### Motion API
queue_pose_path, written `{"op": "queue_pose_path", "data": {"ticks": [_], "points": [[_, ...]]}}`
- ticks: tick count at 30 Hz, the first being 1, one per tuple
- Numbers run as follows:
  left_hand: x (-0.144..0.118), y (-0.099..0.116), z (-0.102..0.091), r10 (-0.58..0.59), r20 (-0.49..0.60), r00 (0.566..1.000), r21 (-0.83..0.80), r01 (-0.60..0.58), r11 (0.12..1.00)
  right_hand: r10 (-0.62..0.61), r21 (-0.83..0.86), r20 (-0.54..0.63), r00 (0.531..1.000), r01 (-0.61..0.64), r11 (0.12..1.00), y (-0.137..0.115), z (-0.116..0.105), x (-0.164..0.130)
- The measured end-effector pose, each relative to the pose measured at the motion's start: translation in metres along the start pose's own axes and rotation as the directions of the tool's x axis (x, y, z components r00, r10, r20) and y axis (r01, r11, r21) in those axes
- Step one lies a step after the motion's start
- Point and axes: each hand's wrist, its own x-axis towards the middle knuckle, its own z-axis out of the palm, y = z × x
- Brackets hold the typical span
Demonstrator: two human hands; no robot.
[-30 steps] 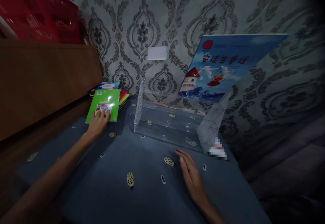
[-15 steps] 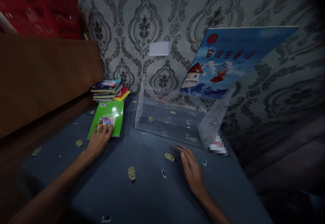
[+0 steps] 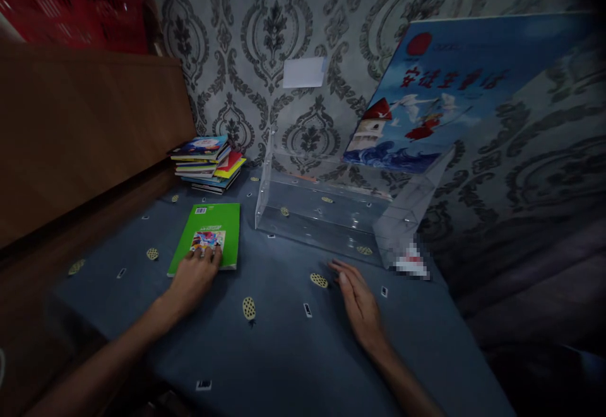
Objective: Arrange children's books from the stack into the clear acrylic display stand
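My left hand (image 3: pixel 193 277) lies flat, fingers spread on the near edge of the green book (image 3: pixel 207 235), which lies flat on the blue tablecloth (image 3: pixel 284 354), near the clear acrylic rack (image 3: pixel 331 215). My right hand (image 3: pixel 360 303) rests open on the cloth, holding nothing. Book stack (image 3: pixel 208 163) behind.

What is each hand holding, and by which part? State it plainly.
Nothing is lifted. The left hand presses fingertips on the green book at its near edge; the right hand lies flat on the tablecloth.
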Motion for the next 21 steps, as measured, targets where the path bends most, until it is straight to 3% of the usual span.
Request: {"op": "queue_pose_path", "data": {"ticks": [7,12,16,21], "points": [[-0.025,0.035,0.0,0.156,-0.088,0.984,0.039,-0.154,0.987,-0.054,-0.029,0.064,0.997,0.056,0.998,-0.006,-0.001,0.0],[-0.044,0.052,0.006,0.288,-0.119,0.95,0.095,-0.278,0.956,-0.124,-0.045,0.244,0.962,0.139,0.989,-0.016,-0.001,-0.007],[-0.059,0.07,0.01,0.314,-0.211,0.926,0.121,-0.294,0.948,-0.148,-0.049,0.348,0.926,0.175,0.983,-0.026,0.001,-0.014],[-0.077,0.1,0.018,0.317,-0.327,0.89,0.104,-0.3,0.948,-0.189,-0.015,0.376,0.907,0.21,0.978,-0.033,0.007,-0.021]]}}
